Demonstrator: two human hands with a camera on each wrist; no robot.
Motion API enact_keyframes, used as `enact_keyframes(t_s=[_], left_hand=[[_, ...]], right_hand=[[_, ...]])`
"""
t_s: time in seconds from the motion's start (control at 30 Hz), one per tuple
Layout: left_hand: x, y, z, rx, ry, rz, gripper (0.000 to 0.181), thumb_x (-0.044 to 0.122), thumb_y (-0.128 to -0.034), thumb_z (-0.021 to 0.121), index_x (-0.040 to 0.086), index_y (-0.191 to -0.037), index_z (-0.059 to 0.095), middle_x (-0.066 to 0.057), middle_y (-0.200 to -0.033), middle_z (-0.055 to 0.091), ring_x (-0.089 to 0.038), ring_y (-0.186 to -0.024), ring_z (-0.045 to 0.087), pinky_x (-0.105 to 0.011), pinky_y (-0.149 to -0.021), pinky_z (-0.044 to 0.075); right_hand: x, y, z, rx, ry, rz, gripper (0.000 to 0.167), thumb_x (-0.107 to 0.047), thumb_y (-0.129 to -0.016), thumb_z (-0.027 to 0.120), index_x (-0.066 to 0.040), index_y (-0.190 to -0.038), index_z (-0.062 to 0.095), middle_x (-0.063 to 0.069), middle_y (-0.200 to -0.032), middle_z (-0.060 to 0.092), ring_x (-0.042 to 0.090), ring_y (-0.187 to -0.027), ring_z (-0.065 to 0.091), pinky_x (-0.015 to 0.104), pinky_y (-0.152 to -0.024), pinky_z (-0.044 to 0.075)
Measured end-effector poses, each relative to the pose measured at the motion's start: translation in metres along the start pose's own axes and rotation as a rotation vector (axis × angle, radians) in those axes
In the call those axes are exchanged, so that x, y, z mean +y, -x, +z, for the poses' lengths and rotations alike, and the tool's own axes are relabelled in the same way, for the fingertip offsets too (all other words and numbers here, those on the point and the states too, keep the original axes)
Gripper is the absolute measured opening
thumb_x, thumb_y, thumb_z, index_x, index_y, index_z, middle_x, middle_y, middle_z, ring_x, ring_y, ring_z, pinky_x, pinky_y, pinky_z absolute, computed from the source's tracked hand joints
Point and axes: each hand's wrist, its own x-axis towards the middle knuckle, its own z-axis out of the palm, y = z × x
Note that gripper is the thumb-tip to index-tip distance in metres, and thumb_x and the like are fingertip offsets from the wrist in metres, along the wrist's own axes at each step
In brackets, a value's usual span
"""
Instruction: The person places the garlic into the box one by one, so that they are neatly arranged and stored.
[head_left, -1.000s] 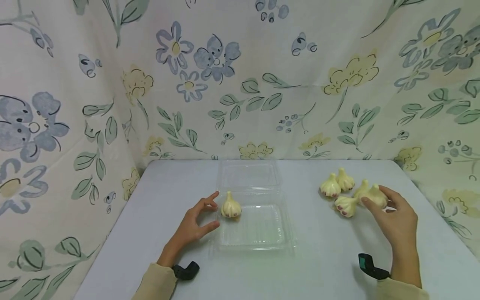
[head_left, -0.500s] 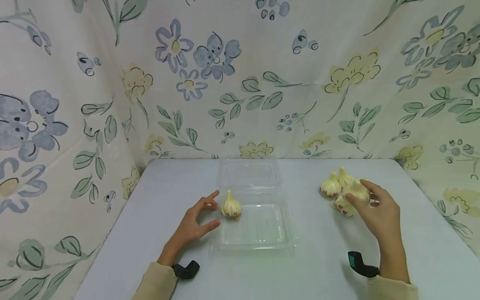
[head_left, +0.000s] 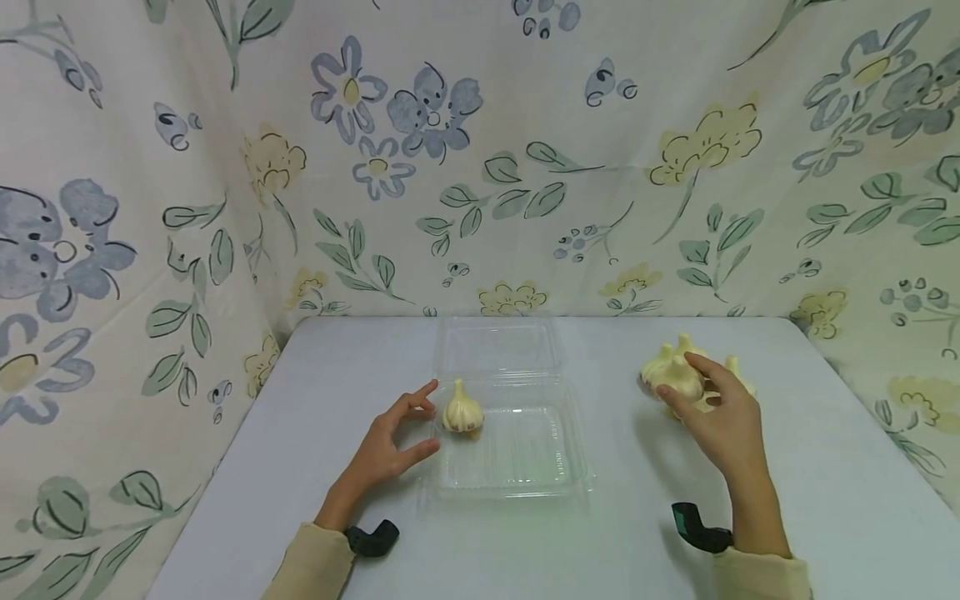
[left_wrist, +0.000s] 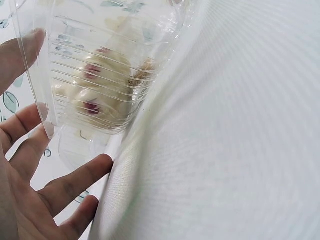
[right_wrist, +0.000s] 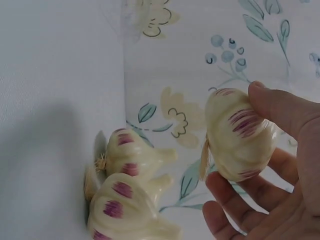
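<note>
My right hand (head_left: 720, 421) pinches a garlic bulb (right_wrist: 235, 132) between thumb and fingers, raised off the table on the right. In the head view, this bulb partly covers other garlic bulbs (head_left: 738, 373) behind it. At the left edge of a clear plastic clamshell box (head_left: 525, 454), my left hand (head_left: 386, 442) has its thumb and fingers spread, fingertips at the rim. One garlic bulb (head_left: 462, 414) stands upright in the box's back left corner. Through the ribbed wall, the left wrist view shows that bulb's purple-marked base.
The box's lid (head_left: 498, 348) lies folded back, away from me. All of this stands on a white table (head_left: 630, 533). Floral cloth (head_left: 480, 167) hangs behind it and at the sides.
My right hand has lifted its garlic bulb and carried it left, across the front of the other bulbs. The left hand and the box have stayed put.
</note>
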Motion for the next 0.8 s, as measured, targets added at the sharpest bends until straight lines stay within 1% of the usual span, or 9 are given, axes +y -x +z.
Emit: enact_keyframes(t_s=[0.1,0.27,0.47,0.57,0.7,0.8], left_hand=[[0.001,0.0,0.0,-0.004,0.003,-0.007,0.042,0.018,-0.0888,0.079,0.012,-0.123,0.056,0.0,-0.162,0.042,-0.025,-0.117,0.069,-0.049,-0.116,0.037],[0.003,0.0,0.0,-0.007,0.008,-0.017,0.042,0.019,-0.0887,0.079,0.013,-0.123,0.056,0.001,-0.163,0.042,-0.023,-0.118,0.069,-0.051,-0.116,0.037],[0.003,-0.001,-0.001,-0.002,-0.001,-0.009,0.043,0.018,-0.088,0.079,0.013,-0.123,0.056,0.0,-0.162,0.042,-0.023,-0.117,0.069,-0.046,-0.117,0.037],[0.003,-0.001,-0.001,-0.002,-0.004,-0.005,0.043,0.018,-0.0879,0.079,0.012,-0.123,0.056,0.0,-0.162,0.043,-0.023,-0.117,0.069,-0.046,-0.117,0.037],[0.003,-0.001,-0.001,-0.003,-0.003,-0.007,0.043,0.018,-0.0879,0.079,0.012,-0.123,0.056,0.0,-0.162,0.043,-0.024,-0.118,0.069,-0.047,-0.117,0.036],[0.003,-0.001,-0.001,-0.003,-0.002,-0.011,0.043,0.018,-0.0879,0.079,0.012,-0.123,0.056,0.0,-0.162,0.043,-0.023,-0.118,0.069,-0.047,-0.117,0.036]], right_hand=[[-0.001,0.0,0.003,0.003,-0.003,-0.011,0.061,-0.03,-0.089,0.08,-0.005,-0.14,0.059,0.02,-0.14,0.062,-0.004,-0.099,0.046,0.026,-0.081,0.043],[-0.008,0.002,0.006,-0.019,-0.013,-0.018,0.061,-0.034,-0.089,0.08,-0.008,-0.141,0.059,0.017,-0.14,0.062,-0.004,-0.1,0.046,0.027,-0.082,0.043],[-0.018,0.005,0.013,-0.065,-0.053,-0.058,0.061,-0.035,-0.089,0.08,-0.011,-0.141,0.059,0.01,-0.141,0.063,-0.008,-0.1,0.048,0.025,-0.081,0.045],[-0.021,0.007,0.018,-0.078,-0.054,-0.079,0.059,-0.034,-0.09,0.08,-0.013,-0.141,0.06,0.009,-0.14,0.063,-0.007,-0.098,0.049,0.025,-0.08,0.046],[-0.024,0.009,0.024,-0.097,-0.038,-0.104,0.058,-0.035,-0.089,0.08,-0.015,-0.14,0.061,0.009,-0.136,0.065,-0.004,-0.096,0.05,0.023,-0.081,0.045],[-0.025,0.009,0.028,-0.103,-0.036,-0.129,0.057,-0.033,-0.089,0.081,-0.015,-0.139,0.062,0.007,-0.133,0.067,-0.005,-0.094,0.052,0.018,-0.081,0.044]])
